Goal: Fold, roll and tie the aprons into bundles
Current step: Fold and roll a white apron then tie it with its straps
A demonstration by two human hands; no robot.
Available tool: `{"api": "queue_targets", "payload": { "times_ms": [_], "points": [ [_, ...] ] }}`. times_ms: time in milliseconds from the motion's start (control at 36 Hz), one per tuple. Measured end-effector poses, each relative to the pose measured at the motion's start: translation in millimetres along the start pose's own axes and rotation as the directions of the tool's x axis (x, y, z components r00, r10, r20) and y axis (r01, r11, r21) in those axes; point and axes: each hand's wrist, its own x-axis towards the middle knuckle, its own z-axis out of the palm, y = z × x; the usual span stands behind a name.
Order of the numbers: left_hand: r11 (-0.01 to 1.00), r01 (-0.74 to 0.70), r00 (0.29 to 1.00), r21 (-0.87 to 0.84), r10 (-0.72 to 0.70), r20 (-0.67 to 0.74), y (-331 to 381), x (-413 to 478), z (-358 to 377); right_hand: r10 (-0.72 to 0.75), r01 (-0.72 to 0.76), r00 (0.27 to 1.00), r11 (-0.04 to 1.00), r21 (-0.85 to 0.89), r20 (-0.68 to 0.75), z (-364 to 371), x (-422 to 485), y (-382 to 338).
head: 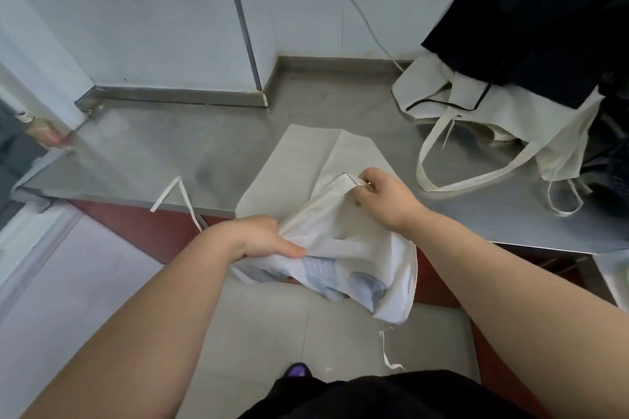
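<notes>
Both hands are gripping the white apron at the tabletop edge: left hand fingers are clamping its 8 o'clock side, right hand fingers are pinching its 1 o'clock corner.

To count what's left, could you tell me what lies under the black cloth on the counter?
A heap of white aprons with trailing ties shows beneath the black cloth; the cloth hides how many.
</notes>
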Motion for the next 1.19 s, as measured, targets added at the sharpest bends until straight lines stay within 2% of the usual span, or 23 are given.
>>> {"api": "queue_targets", "payload": {
  "times_ms": [111,167,222,333,472,611,694,778,917,1056,1194],
  "points": [
    [0.992,0.060,0.996,-0.108,-0.053,0.069,-22,10,7,0.070,-0.030,0.979,0.979,-0.203,0.191,15,3,3],
    [0.990,0.087,0.994,-0.108,-0.079,0.076,-34,17,12,0.073,-0.027,0.978,0.973,-0.228,0.193,28,5,10],
    [0.994,0.090,0.995,-0.065,-0.086,0.054,-45,19,13,0.083,-0.049,0.983,0.978,-0.201,0.164,39,7,14],
    [0.986,0.114,0.993,-0.123,-0.113,0.017,-69,15,12,0.068,-0.031,0.982,0.978,-0.205,0.177,61,15,11],
    [0.960,0.210,0.973,-0.185,-0.224,-0.056,-113,-6,14,-0.012,0.067,0.964,0.978,-0.199,0.264,108,23,-7],
    [0.889,0.303,0.931,-0.343,-0.353,-0.091,-166,-43,30,-0.129,0.200,0.913,0.969,-0.147,0.387,156,14,-29],
    [0.859,0.295,0.930,-0.419,-0.359,-0.080,-180,-58,41,-0.167,0.247,0.883,0.960,-0.132,0.439,171,7,-36],
    [0.844,0.281,0.934,-0.457,-0.351,-0.073,-184,-69,51,-0.164,0.234,0.873,0.967,-0.100,0.459,178,3,-39],
    [0.836,0.248,0.934,-0.490,-0.341,-0.109,-188,-73,59,-0.195,0.245,0.890,0.967,-0.072,0.411,170,-1,-42],
    [0.824,0.039,0.932,-0.565,-0.234,-0.276,-173,-66,51,-0.183,0.221,0.942,0.969,-0.111,0.282,148,3,-44],
    [0.896,-0.090,0.888,-0.434,-0.126,-0.443,-149,-53,38,-0.115,0.134,0.981,0.984,-0.117,0.156,127,7,-41]
  ]
}}
